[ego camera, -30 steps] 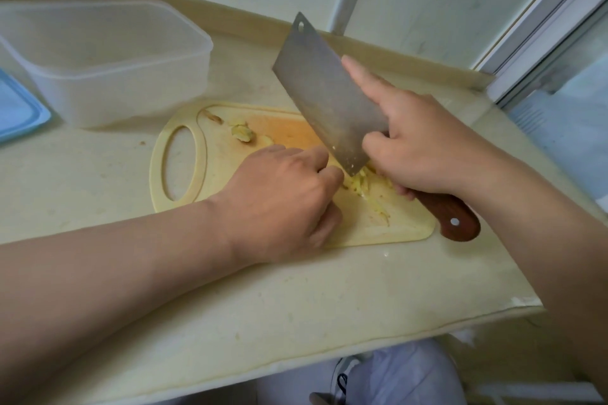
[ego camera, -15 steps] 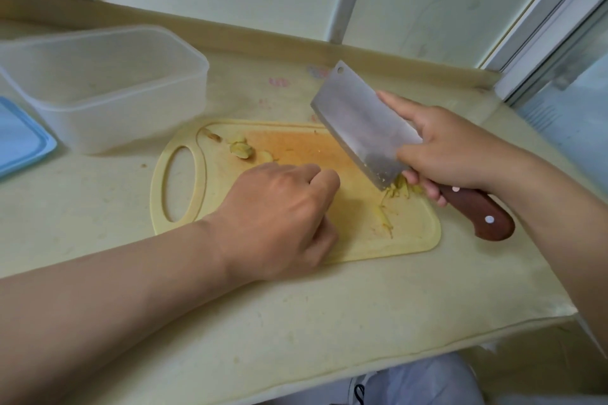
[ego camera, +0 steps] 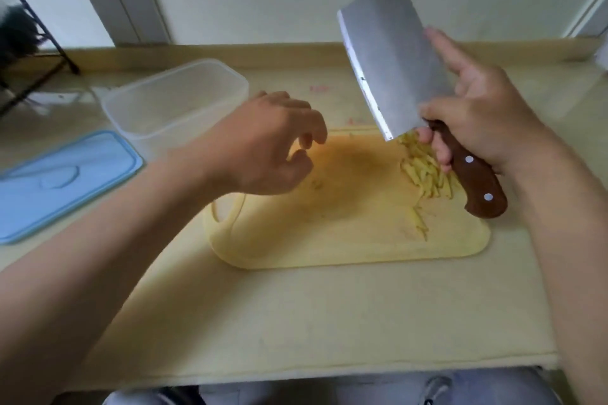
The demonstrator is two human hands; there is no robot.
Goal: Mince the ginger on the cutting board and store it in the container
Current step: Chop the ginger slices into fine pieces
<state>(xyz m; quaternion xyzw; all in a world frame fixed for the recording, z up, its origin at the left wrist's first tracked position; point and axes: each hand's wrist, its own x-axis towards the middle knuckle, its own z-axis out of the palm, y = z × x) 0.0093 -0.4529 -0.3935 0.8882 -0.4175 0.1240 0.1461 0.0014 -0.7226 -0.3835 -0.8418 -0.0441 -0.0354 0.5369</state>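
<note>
2 grips — right grip [ego camera: 487,115] clasps the cleaver [ego camera: 391,59], left grip [ego camera: 263,148] loosely curled, holding nothing.

no text, label, brand or number can be read; only faint reddish marks [ego camera: 319,88] are seen on the counter [ego camera: 329,312] behind the cutting board [ego camera: 345,227], too blurred to be made out.

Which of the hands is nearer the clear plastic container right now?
Left. The left hand hovers over the cutting board's left end, just right of the container. The right hand grips the cleaver above the board's right end.
</note>
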